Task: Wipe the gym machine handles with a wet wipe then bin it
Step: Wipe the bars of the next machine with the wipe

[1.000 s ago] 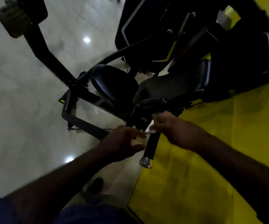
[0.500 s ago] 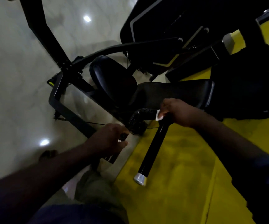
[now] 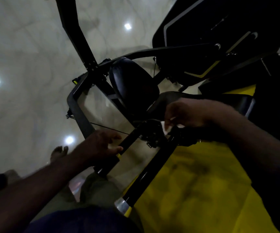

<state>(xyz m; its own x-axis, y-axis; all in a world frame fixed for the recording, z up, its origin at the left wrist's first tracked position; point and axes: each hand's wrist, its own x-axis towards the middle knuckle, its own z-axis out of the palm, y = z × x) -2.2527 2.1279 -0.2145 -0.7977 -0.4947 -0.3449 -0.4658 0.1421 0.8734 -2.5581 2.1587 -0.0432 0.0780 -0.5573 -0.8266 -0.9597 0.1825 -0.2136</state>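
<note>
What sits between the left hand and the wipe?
Head view: the short handle and the black pivot joint lie between the left hand and the wipe.

wet wipe (image 3: 167,129) showing white. handle (image 3: 152,169) reading black, end cap (image 3: 121,205) silver. floor (image 3: 26,47) showing pale grey marbling, mat (image 3: 194,182) yellow. seat pad (image 3: 132,81) black; machine panel (image 3: 186,31) carrying a yellow stripe.

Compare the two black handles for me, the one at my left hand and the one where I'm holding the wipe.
The right handle shows longer in view and ends in a silver cap; the left handle looks shorter, with a dark end. The right hand pinches the wet wipe at the right handle's top, while the left hand touches the left handle bare. Both are black bars slanting the same way.
</note>
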